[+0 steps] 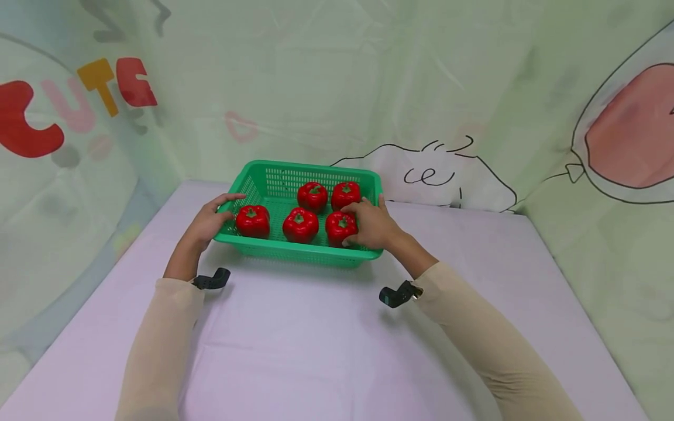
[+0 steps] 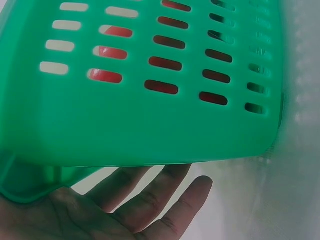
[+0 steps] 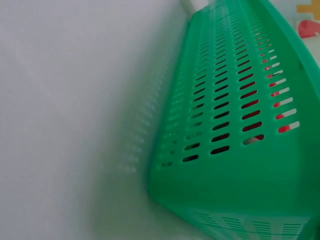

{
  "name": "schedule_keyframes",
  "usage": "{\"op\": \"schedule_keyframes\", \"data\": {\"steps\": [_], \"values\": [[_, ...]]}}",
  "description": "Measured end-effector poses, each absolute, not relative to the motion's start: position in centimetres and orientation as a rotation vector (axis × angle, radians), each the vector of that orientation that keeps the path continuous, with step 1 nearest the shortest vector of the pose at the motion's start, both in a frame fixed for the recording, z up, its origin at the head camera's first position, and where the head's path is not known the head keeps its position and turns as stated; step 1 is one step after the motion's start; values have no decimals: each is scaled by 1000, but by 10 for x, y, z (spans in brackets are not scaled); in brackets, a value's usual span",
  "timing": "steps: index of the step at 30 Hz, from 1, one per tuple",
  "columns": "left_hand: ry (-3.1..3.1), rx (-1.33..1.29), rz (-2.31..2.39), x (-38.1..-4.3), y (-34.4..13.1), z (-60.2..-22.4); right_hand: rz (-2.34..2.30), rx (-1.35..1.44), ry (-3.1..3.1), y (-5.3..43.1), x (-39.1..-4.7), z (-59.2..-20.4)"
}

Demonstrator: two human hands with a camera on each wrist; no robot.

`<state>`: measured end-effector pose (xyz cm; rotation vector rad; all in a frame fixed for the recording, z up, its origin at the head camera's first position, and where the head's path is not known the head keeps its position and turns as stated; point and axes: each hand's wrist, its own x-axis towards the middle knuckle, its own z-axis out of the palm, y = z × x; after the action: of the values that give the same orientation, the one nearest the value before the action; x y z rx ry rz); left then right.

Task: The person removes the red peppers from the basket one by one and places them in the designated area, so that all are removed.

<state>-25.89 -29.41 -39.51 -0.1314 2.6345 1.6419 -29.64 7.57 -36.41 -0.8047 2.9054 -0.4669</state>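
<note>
While both hands steady the green basket [image 1: 274, 248], a pepper is being picked.
Right hand [image 1: 371, 225] seemingly curls around the nearest red pepper [image 1: 340, 227]; left hand [image 1: 210, 219] lies flat-fingered against the rim; next, lift straight up.

Bright, even diffuse light, soft faint shadows under basket [image 1: 295, 252] & arms, no glare, head view sharp w/ wide-angle edge warp, wrist views close-up, blurred.

peppers [image 1: 300, 225] crowd basket [image 1: 295, 252], back-left corner free

Lilac table [image 1: 316, 339], green basket [image 1: 300, 250] on it
</note>
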Motion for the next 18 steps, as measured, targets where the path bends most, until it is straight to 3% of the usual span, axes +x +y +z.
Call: {"op": "schedule_keyframes", "data": {"steps": [7,18], "values": [[2636,-135,1656,-258,-294,-395,-563,-815,2919,78,-298,-367],[2631,-155,1659,-259,-293,-394,-1096,-671,2788,102,-296,-366]]}}
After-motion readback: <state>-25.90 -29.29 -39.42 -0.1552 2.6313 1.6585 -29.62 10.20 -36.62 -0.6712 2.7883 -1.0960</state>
